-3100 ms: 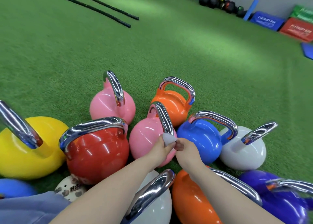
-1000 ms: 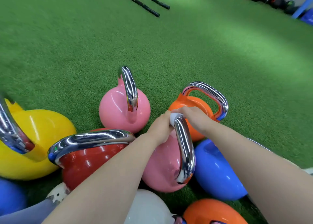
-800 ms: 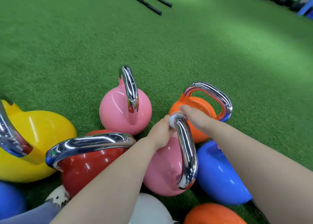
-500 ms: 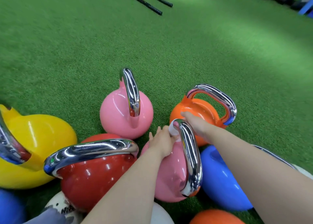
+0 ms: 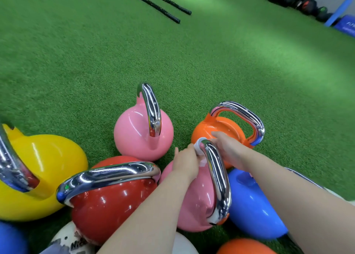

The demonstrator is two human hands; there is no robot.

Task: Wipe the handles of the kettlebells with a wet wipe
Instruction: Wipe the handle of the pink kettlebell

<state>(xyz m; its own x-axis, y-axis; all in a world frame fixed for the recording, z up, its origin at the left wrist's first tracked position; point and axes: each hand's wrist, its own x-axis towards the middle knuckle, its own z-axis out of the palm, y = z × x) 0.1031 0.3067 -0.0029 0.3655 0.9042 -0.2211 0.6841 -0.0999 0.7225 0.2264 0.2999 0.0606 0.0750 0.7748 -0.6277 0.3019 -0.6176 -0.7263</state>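
- Left hand [image 5: 185, 162]: rests on the far shoulder of the near pink kettlebell [image 5: 194, 200], with its fingertips at the wet wipe [image 5: 197, 145]. The fingers look curled towards the wipe, but whether they pinch it or only press on it cannot be told.
- Right hand [image 5: 227, 148]: lies on the other side of the same handle, fingers reaching across its far end with the tips on or just beside the wipe. The grip itself is hidden behind the handle, so its state cannot be told.
- Wet wipe: a small white wad at the far bend of the handle [image 5: 216, 179], held between the two hands and touching the chrome.
- Handle axis: the chrome bar runs from the wipe at its far end back towards the person, passing between the two forearms. Its near end drops to the pink body well behind both hands.
- Judgement of the step: wiping of this handle appears under way at the far bend. The unwiped length seems to lie towards the person, so the coming stroke probably calls for drawing the wipe back along the bar.
- Nearer hand: both hands touch or nearly touch the wipe; neither is clearly closer.
- Neighbours: the orange kettlebell [image 5: 226, 127] sits just beyond the right hand, and the far pink kettlebell [image 5: 138, 136] lies beyond the left hand.
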